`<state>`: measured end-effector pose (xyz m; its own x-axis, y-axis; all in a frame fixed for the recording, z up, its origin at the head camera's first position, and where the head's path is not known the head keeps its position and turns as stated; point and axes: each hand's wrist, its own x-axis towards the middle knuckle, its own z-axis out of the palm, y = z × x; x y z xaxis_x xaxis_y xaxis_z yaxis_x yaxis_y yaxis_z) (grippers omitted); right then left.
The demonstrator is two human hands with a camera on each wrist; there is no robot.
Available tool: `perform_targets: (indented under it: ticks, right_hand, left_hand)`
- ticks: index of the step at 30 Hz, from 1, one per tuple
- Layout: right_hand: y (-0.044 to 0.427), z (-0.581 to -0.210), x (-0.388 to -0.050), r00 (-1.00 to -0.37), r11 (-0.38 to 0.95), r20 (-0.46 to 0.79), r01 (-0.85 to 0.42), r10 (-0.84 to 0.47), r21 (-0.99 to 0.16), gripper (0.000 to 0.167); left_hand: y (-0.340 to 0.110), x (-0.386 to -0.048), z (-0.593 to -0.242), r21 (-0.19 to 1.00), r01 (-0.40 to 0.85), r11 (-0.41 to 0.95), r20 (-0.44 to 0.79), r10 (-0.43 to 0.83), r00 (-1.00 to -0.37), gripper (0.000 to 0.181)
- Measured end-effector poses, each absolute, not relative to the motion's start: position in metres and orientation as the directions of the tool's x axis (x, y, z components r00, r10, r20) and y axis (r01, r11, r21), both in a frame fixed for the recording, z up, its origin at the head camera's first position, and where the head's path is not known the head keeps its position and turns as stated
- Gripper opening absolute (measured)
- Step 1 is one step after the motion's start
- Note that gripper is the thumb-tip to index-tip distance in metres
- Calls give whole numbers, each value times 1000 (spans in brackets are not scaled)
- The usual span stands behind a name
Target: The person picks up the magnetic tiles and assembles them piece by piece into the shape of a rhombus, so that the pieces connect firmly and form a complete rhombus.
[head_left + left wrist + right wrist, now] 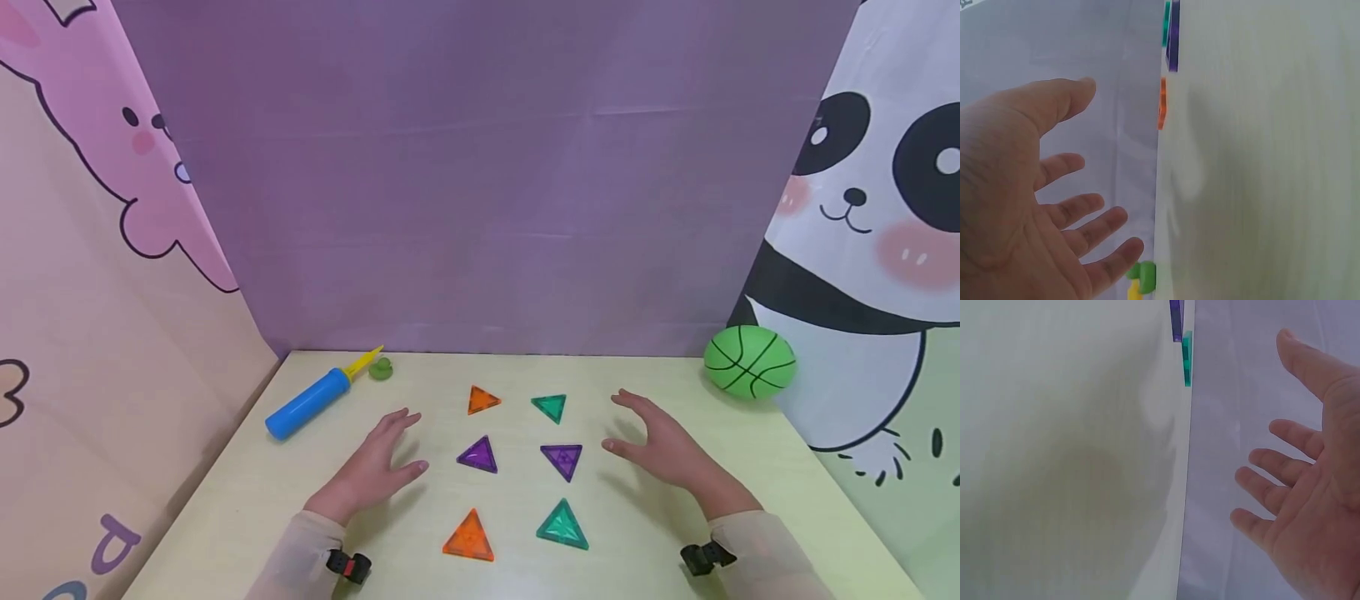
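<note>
Both hands hover over the counter [240,500]; the left hand [371,471] has thumb and fingers well apart, a wide grip with nothing in it; the right hand [667,446] mirrors that, just as wide, just as bare; and between them, the left purple triangle [478,456] lies just right of the left hand's thumb, one corner pointing away from the person; the right purple triangle [563,460] lies just left of the right hand's thumb, one corner pointing back; no plain long axis on either; each, I'd judge, has its own nearer hand!
</note>
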<state>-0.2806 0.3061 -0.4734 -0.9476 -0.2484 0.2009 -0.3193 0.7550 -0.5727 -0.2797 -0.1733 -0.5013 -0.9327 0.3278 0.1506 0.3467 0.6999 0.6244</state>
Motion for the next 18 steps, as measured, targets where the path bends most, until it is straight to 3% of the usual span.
perform_targets:
  ticks: [10,18]
  right_hand:
    - [290,-469,-306,-954,773,173,-300,-245,-559,81]
    - [270,-467,-320,-966,743,85,-241,-243,-625,76]
  left_hand:
    - [-156,-283,-502,638,389,664,128,407,-904,71]
    - [-142,-283,-500,658,415,628,109,465,-878,67]
